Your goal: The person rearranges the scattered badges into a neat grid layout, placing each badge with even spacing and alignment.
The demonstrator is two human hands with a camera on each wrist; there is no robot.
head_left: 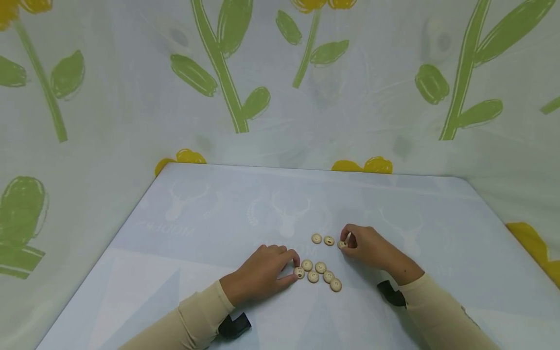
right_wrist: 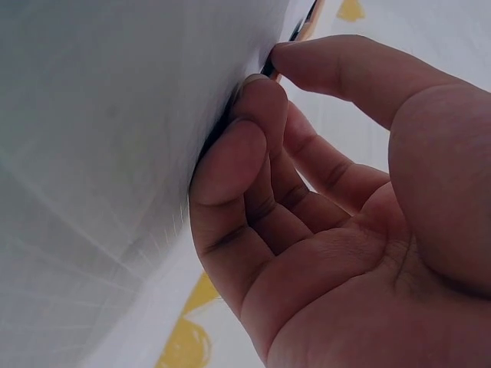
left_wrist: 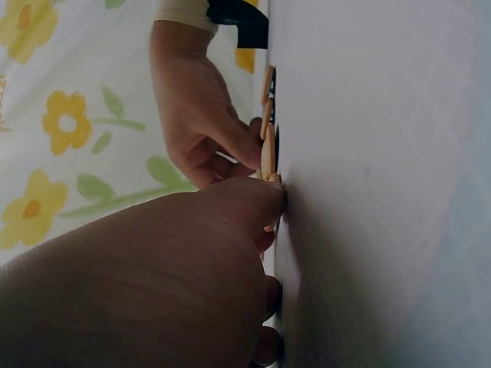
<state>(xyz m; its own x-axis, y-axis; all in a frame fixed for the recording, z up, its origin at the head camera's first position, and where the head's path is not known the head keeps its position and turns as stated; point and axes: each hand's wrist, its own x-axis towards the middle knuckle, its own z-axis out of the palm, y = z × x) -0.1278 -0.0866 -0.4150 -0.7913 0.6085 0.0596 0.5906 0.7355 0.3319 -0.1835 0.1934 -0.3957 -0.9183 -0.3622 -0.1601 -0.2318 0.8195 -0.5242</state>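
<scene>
Small round wooden discs with dark face-like marks lie on the table in the head view. My left hand [head_left: 265, 273] pinches one wooden disc [head_left: 299, 272] between thumb and index finger, at the left end of a loose cluster. Beside it sit several more discs [head_left: 321, 267]. Farther back, my right hand [head_left: 366, 247] pinches another disc [head_left: 342, 244] at the right end of a short row, next to two discs [head_left: 329, 240]. In the left wrist view, discs [left_wrist: 268, 152] appear edge-on past my thumb. My fingers [right_wrist: 230, 161] mostly hide the disc in the right wrist view.
A pale table [head_left: 218, 204] with faint deer-head prints extends around the discs. Behind it hangs a white cloth [head_left: 372, 107] printed with green stems and yellow flowers. A dark strap piece [head_left: 234, 325] shows under the left cuff, another [head_left: 391, 293] by the right.
</scene>
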